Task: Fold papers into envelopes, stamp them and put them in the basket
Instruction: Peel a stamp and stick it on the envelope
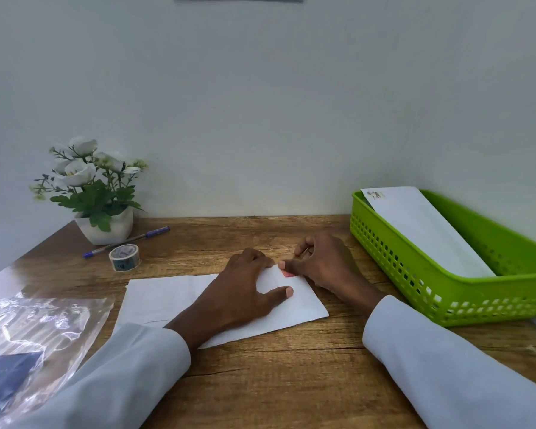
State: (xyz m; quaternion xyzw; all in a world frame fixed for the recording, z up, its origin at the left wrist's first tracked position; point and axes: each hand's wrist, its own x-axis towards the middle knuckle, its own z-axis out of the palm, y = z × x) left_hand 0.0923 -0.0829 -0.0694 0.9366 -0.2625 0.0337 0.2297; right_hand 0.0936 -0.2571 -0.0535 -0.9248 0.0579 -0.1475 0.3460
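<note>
Envelope [167, 297] on wooden desk [291, 382]

A matt white paper envelope [167, 297] lies on a grained, wood-look counter [291, 382] with a faint sheen. Beside it sits a glossy green perforated plastic basket [415, 274], a crinkled clear plastic bag [44, 323], a shiny roll of tape [125, 257] and smooth white cloth sleeves [446, 366].
</note>
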